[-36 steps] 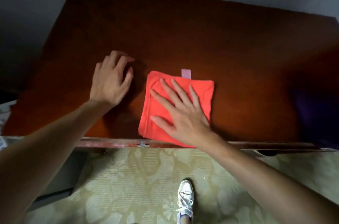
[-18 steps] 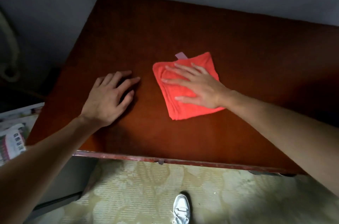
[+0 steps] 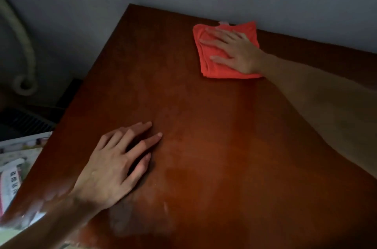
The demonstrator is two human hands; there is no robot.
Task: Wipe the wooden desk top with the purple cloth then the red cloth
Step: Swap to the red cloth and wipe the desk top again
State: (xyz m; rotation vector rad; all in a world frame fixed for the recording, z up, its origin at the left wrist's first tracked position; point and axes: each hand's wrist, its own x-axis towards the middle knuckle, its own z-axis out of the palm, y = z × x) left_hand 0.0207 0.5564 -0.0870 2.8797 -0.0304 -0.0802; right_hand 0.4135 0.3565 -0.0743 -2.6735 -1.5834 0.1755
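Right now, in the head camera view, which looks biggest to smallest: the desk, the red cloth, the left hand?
1. Desk, by far.
2. Left hand looks bigger than the red cloth, but it is nearer the camera, so their order is unsure.

Arms: both forearms bare, no sleeves in view
Left hand (image 3: 110, 169): bare, no glove, ring or watch
Right hand (image 3: 238, 50): bare, likewise unadorned

The cloth (image 3: 224, 52) lies at the far edge of the desk (image 3: 204, 146), under the right hand (image 3: 234, 50). The left hand (image 3: 114, 165) rests flat on the desk's near left part, well apart from it.
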